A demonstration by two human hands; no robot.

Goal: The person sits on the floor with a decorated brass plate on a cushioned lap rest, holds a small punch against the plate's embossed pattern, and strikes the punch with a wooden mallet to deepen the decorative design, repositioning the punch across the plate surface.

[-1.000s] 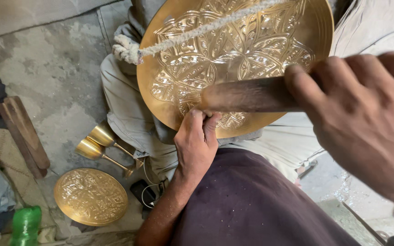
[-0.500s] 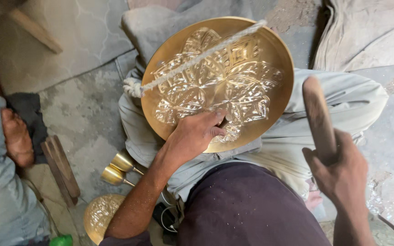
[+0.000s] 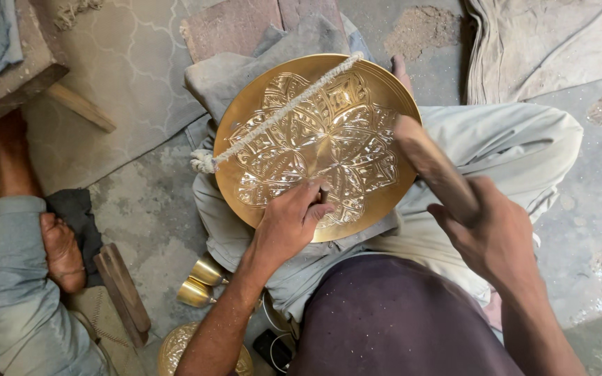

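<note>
A large round brass plate (image 3: 315, 143) with an engraved flower pattern rests on my lap, with a white rope (image 3: 280, 115) stretched across its upper left. My left hand (image 3: 290, 223) presses on the plate's lower middle, fingers pinched around a small tool that is mostly hidden. My right hand (image 3: 492, 233) grips a wooden mallet (image 3: 433, 167), whose head hovers over the plate's right edge.
Two small brass goblets (image 3: 200, 282) lie on the stone floor by my left knee, and another engraved brass plate (image 3: 175, 348) is at the bottom. A wooden block (image 3: 123, 292) lies to the left. Another person's legs and feet (image 3: 60, 251) are at the far left.
The view has shifted, so the plate now sits lower and more centred. My right hand has swung the mallet from the right side in towards the plate's right edge. My left hand stays on the plate.
</note>
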